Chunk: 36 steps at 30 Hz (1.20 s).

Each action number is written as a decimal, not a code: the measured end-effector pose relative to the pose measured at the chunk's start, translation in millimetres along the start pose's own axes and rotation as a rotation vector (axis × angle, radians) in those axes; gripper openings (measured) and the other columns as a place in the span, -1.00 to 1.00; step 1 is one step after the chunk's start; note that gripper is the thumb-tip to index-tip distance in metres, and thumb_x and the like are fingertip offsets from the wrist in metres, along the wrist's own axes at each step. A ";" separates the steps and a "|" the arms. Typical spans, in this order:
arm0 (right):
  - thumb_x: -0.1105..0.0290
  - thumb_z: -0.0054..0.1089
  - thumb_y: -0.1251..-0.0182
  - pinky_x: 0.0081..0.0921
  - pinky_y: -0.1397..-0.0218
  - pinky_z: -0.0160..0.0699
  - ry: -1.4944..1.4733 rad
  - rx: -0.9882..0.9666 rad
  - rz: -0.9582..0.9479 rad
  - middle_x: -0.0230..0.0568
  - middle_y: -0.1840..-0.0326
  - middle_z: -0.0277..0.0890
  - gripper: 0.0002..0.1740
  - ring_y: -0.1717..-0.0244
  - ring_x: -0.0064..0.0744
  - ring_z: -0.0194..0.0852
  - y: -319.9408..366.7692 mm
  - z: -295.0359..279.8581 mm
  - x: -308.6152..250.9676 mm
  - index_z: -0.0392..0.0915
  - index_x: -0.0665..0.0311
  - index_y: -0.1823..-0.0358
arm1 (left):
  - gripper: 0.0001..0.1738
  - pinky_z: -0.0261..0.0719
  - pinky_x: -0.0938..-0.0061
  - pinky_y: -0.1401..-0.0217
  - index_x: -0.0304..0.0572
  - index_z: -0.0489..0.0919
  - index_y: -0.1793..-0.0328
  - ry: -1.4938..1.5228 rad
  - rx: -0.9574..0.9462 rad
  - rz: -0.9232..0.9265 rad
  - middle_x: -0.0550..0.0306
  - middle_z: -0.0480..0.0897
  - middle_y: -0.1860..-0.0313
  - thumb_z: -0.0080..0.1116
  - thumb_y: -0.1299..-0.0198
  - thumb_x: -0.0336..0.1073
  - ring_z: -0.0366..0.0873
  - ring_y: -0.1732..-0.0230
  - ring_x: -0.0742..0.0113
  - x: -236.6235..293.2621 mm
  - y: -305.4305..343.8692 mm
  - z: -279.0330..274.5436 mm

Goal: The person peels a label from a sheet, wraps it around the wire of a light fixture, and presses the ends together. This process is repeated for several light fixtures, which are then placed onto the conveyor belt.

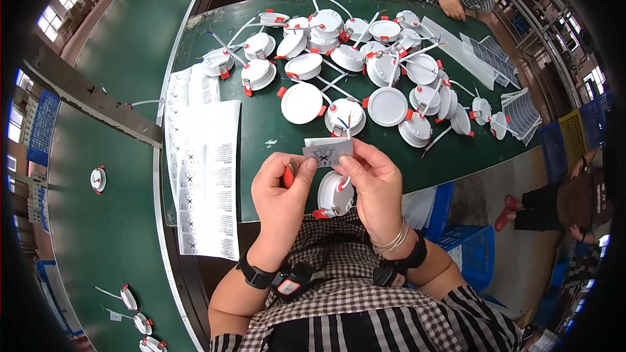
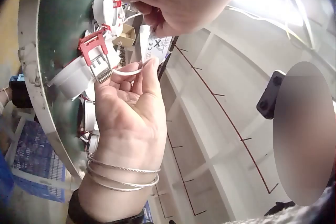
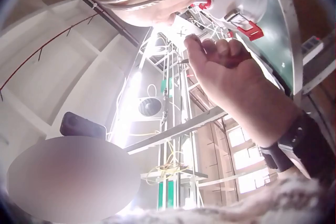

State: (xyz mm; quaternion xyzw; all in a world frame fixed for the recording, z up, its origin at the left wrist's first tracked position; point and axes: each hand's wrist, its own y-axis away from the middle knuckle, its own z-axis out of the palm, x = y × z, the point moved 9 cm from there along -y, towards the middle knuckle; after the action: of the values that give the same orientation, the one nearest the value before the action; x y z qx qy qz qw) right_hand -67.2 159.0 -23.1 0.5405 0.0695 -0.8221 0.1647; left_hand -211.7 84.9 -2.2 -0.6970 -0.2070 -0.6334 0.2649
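Between my hands is a small printed silver-white label (image 1: pixel 328 153), folded by the white cable of a downlight (image 1: pixel 334 193). My left hand (image 1: pixel 279 189) pinches the label's left end between thumb and finger, and a small red and dark object (image 1: pixel 288 176) sits in its curled fingers. My right hand (image 1: pixel 375 186) pinches the label's right end at the cable. Below the fingers hangs the round white downlight, a red spring clip (image 1: pixel 320 213) on its side. In the left wrist view, the cable (image 2: pixel 128 71) runs from the downlight (image 2: pixel 73 78) into my right fingers.
Many white downlights (image 1: pixel 388 105) with red clips crowd the green table (image 1: pixel 261 137). Printed label sheets (image 1: pixel 212 182) lie at its left edge, more sheets (image 1: pixel 492 58) at the right. Across the table another person's hand (image 1: pixel 450 3) rests. A green belt (image 1: pixel 98 234) runs along the left.
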 end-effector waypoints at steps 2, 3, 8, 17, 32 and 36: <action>0.52 0.21 -0.23 -0.72 0.19 0.42 0.014 -0.009 -0.014 -0.41 0.26 0.49 -0.74 0.25 -0.70 0.41 -2.0 -2.0 0.7 0.54 0.40 0.05 | -0.88 0.16 0.64 0.47 -0.32 0.54 0.44 0.014 0.002 0.010 0.35 0.28 0.59 0.27 -0.06 -0.48 0.17 0.53 0.58 -0.5 -1.0 0.9; 0.52 0.21 -0.23 -0.72 0.18 0.41 0.027 -0.018 -0.028 -0.41 0.26 0.48 -0.77 0.25 -0.69 0.41 -2.7 -2.2 0.1 0.55 0.41 0.08 | -0.88 0.16 0.64 0.47 -0.32 0.54 0.44 0.028 0.003 0.020 0.36 0.28 0.59 0.27 -0.06 -0.47 0.17 0.53 0.59 -0.1 -1.5 1.1; 0.55 0.18 -0.24 -0.70 0.16 0.42 0.025 -0.004 -0.075 -0.37 0.25 0.48 -0.81 0.25 -0.65 0.44 -1.7 -0.2 -7.2 0.56 0.43 0.13 | -0.88 0.15 0.65 0.47 -0.33 0.54 0.44 -0.005 -0.020 0.005 0.37 0.29 0.60 0.27 -0.06 -0.48 0.18 0.53 0.60 5.0 0.7 1.0; 0.58 0.16 -0.24 -0.66 0.09 0.49 -0.032 -0.020 -0.046 -0.33 0.22 0.47 -0.82 0.20 -0.57 0.50 -2.8 1.5 -3.7 0.55 0.45 0.12 | -0.88 0.14 0.65 0.49 -0.34 0.55 0.44 0.052 -0.037 -0.095 0.38 0.29 0.62 0.27 -0.06 -0.46 0.17 0.54 0.62 -2.6 -2.9 -1.0; 0.56 0.11 -0.27 -0.47 -0.03 0.58 -0.026 -0.025 -0.029 -0.27 0.17 0.48 -0.84 0.12 -0.45 0.53 -2.3 2.9 -2.7 0.53 0.48 0.14 | -0.85 0.11 0.69 0.50 -0.32 0.55 0.45 0.026 -0.049 -0.094 0.41 0.35 0.62 0.28 -0.09 -0.41 0.18 0.54 0.66 -6.2 -4.6 -1.3; 0.55 0.14 -0.26 -0.57 -0.01 0.56 -0.047 -0.026 -0.034 -0.30 0.17 0.49 -0.83 0.15 -0.53 0.52 -3.1 2.2 -2.9 0.54 0.45 0.14 | -0.85 0.14 0.66 0.53 -0.34 0.55 0.46 0.023 -0.040 -0.097 0.39 0.30 0.65 0.30 -0.05 -0.43 0.16 0.57 0.64 -5.7 -6.6 -0.4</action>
State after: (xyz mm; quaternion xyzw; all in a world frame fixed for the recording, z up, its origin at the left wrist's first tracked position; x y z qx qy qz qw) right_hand -69.2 161.9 -19.7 0.5178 0.0854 -0.8362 0.1592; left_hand -216.8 90.0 -7.1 -0.6839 -0.2249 -0.6575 0.2220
